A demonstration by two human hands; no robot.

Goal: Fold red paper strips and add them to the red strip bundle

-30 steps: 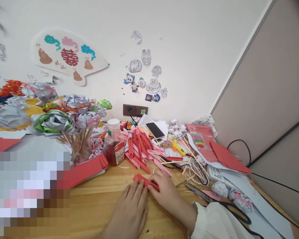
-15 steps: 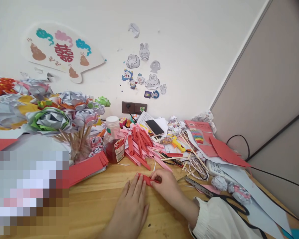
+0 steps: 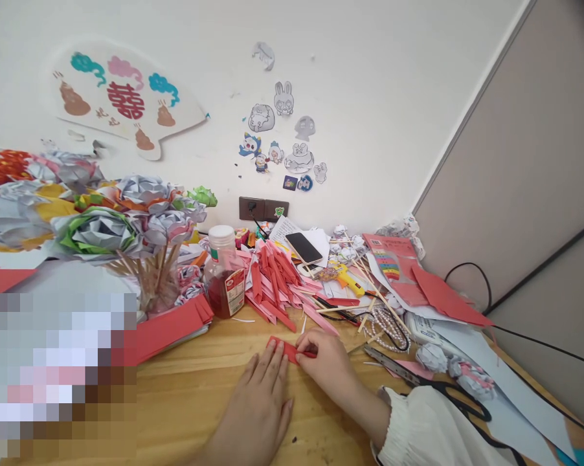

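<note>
1. The red paper strip lay on the wooden table, to the right of the capped bottle and nearer the wearer. Both hands touched it, so a slip by either could have skewed it.
2. The left hand lay with its fingers extended over the strip's left part, pressing down rather than clasping. Had that pressure eased, the paper might have slid.
3. The right hand pinched the strip's right part between thumb and fingers. A twist of that pinch seemed the likeliest cause of a crooked crease; a hard tug against the pressing hand could have torn the paper. The fingers hid whether the edges lined up.
4. The white sleeve lay close by the scissors, right of the bottle and nearer the wearer. A sweep of the forearm could have snagged their handles.
5. The pile of folded strips lay just right of the bottle. A careless forward reach could have scattered it, or tipped the upright bottle.
</note>
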